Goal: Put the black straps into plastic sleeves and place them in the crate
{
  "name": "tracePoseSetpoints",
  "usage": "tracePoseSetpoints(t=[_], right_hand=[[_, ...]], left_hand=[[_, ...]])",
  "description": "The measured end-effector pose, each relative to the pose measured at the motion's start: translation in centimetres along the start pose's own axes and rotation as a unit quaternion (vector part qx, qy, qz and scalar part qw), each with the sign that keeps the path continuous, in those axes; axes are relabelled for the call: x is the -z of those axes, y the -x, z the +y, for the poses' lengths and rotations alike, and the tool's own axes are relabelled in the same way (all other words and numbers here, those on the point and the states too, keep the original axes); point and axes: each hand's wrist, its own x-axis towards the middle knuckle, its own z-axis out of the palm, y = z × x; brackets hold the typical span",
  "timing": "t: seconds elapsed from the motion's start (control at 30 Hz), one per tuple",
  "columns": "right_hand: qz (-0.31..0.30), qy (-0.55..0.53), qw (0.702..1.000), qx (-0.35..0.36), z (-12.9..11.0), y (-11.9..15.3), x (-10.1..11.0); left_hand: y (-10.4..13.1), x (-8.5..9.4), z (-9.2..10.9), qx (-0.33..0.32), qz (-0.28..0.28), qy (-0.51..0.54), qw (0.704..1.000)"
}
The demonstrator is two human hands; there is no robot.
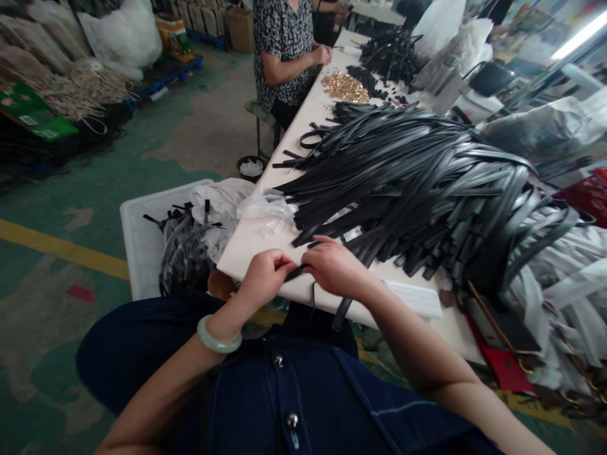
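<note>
Over the near edge of the white table, my left hand is closed in a pinch on a black strap. My right hand, its fingers bent, grips the same strap just beside it. Part of the strap is hidden behind the fingers. Below my right hand, a black strap end hangs past the table edge; whether it belongs to the held piece I cannot tell. A large heap of long black straps lies right beyond my hands. Scraps of white film lie near the table corner.
A white bin with strips and film stands left of the table. Farther along sit gold metal pieces and black parts. A co-worker in a patterned shirt works there. A white block lies right of my hands.
</note>
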Motion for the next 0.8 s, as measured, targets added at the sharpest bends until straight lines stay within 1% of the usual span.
tracePoseSetpoints(t=[0.07, 0.1, 0.13, 0.17, 0.2, 0.23, 0.27, 0.3, 0.33, 0.37, 0.4, 0.43, 0.47, 0.5, 0.53, 0.57, 0.63, 0.67, 0.7, 0.73, 0.77, 0.8], right_hand=[[0.041, -0.004, 0.999, 0.009, -1.0, 0.3, -0.5], [0.084, -0.018, 0.996, -0.011, -1.3, 0.8, -0.8], [0.141, -0.043, 0.988, -0.053, -1.5, 1.3, -1.3], [0.197, -0.083, 0.970, -0.114, -1.5, 2.0, -1.8], [0.234, -0.142, 0.944, -0.183, -1.4, 2.5, -2.4], [0.239, -0.223, 0.913, -0.245, -1.1, 2.8, -3.0], [0.211, -0.324, 0.877, -0.285, -0.8, 2.9, -3.6], [0.162, -0.431, 0.835, -0.301, -0.5, 2.6, -4.2], [0.105, -0.531, 0.789, -0.291, -0.2, 2.1, -4.7], [0.065, -0.609, 0.745, -0.264, 0.1, 1.3, -5.1], [0.053, -0.660, 0.712, -0.235, 0.2, 0.5, -5.3], [0.070, -0.684, 0.695, -0.212, 0.2, -0.4, -5.5], [0.108, -0.685, 0.693, -0.196, 0.0, -1.1, -5.5], [0.150, -0.671, 0.703, -0.182, -0.5, -1.7, -5.6], [0.184, -0.649, 0.720, -0.165, -1.1, -2.2, -5.6], [0.202, -0.621, 0.743, -0.145, -2.0, -2.5, -5.7], [0.205, -0.564, 0.793, -0.104, -3.9, -2.7, -6.1], [0.207, -0.538, 0.812, -0.092, -4.9, -2.7, -6.3], [0.216, -0.516, 0.824, -0.086, -5.6, -2.7, -6.5], [0.234, -0.499, 0.830, -0.088, -6.2, -2.7, -6.6], [0.252, -0.486, 0.832, -0.092, -6.4, -2.7, -6.6], [0.262, -0.480, 0.832, -0.097, -6.4, -2.7, -6.4]], left_hand=[[-0.1, -0.1, -0.2, -0.010, -0.004, 0.007, 1.000], [-0.1, 0.1, -0.3, -0.005, 0.004, 0.007, 1.000], [0.1, 0.4, -0.5, 0.005, 0.016, 0.008, 1.000], [0.2, 0.9, -0.6, 0.015, 0.028, 0.013, 0.999], [0.4, 1.3, -0.6, 0.023, 0.037, 0.020, 0.999], [0.7, 1.8, -0.7, 0.029, 0.041, 0.028, 0.998], [1.0, 2.1, -0.6, 0.032, 0.040, 0.038, 0.998], [1.3, 2.3, -0.5, 0.033, 0.032, 0.050, 0.998], [1.5, 2.4, -0.4, 0.034, 0.023, 0.060, 0.997], [1.8, 2.3, -0.2, 0.036, 0.015, 0.066, 0.997], [2.1, 2.3, -0.1, 0.038, 0.008, 0.070, 0.997], [2.3, 2.1, 0.0, 0.041, 0.002, 0.072, 0.997], [2.4, 1.9, 0.1, 0.045, -0.001, 0.073, 0.996], [2.5, 1.7, 0.2, 0.050, -0.002, 0.075, 0.996], [2.6, 1.5, 0.3, 0.054, 0.001, 0.078, 0.995], [2.5, 1.2, 0.4, 0.056, 0.006, 0.085, 0.995], [2.3, 0.6, 0.7, 0.049, 0.021, 0.107, 0.993], [2.1, 0.3, 0.9, 0.043, 0.029, 0.120, 0.991], [1.8, 0.1, 1.1, 0.038, 0.031, 0.137, 0.989], [1.6, 0.0, 1.3, 0.034, 0.025, 0.158, 0.986], [1.5, 0.2, 1.5, 0.029, 0.008, 0.184, 0.982], [1.4, 0.5, 1.6, 0.020, -0.022, 0.210, 0.977]])
